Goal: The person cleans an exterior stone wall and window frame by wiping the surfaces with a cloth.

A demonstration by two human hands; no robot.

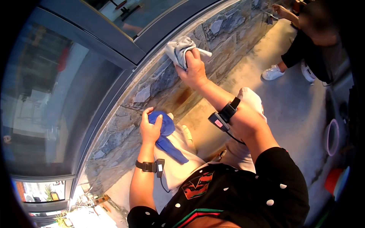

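My right hand (193, 71) is closed around a bunched pale grey cloth (178, 49), held against or just over the ledge at the top of the stone wall (142, 93). One end of the cloth sticks out beyond my knuckles. Lower down, my left hand (151, 127) grips a blue cloth (161, 123), its tail hanging over my light trousers (176, 146). Dark window frames (114, 41) with glass panes (57, 87) rise beside the wall, close to both hands. Straps with small devices sit on both my forearms.
Another person in dark trousers and white shoes (272, 72) is at the upper right on the concrete floor (262, 57). A pink hoop (333, 137) and a red container (334, 180) are at the right edge. Plants and bright clutter show at lower left.
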